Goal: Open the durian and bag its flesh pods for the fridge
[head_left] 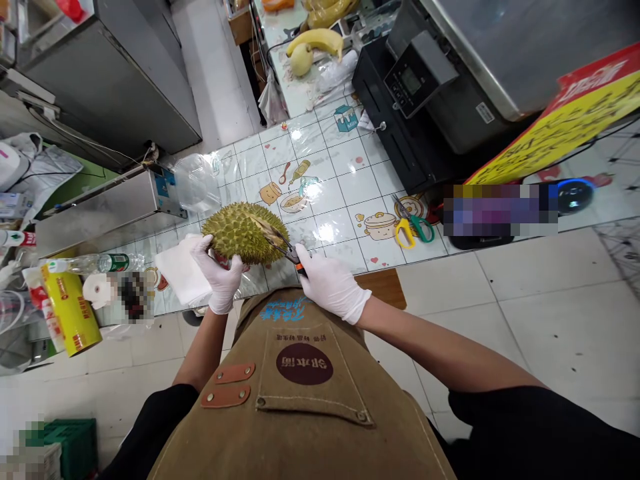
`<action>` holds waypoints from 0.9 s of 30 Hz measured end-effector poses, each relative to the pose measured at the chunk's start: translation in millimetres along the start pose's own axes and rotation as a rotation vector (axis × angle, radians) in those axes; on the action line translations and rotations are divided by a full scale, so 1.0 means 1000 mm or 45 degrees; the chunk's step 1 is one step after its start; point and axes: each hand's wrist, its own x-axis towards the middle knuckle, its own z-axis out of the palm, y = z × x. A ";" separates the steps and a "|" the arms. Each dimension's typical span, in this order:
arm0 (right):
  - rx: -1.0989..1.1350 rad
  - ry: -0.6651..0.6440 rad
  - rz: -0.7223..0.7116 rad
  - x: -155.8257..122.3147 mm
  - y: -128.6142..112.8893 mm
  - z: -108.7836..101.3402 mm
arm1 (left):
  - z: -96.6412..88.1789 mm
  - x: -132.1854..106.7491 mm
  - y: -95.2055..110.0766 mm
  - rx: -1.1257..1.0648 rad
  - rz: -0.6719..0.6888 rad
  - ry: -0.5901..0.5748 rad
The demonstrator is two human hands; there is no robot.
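Observation:
A spiky green durian [240, 231] lies on the tiled counter [340, 180], with a cut gaping along its right side. My left hand [219, 275], in a white glove, is closed on the near left side of the fruit. My gloved right hand [333, 285] is wrapped round the orange handle of a knife [286, 248]. Its blade reaches into the durian's open cut.
Yellow and green scissors [413, 228] lie right of the durian. A black printer [400, 120] stands behind them, bananas [317, 40] further back. A white folded cloth [183, 273], a cling film box [67, 307], a bottle [95, 263] and a metal sealer [105, 210] sit left.

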 end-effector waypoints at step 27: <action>0.490 0.337 -0.133 0.012 -0.007 0.026 | -0.001 0.004 -0.018 -0.054 -0.049 0.040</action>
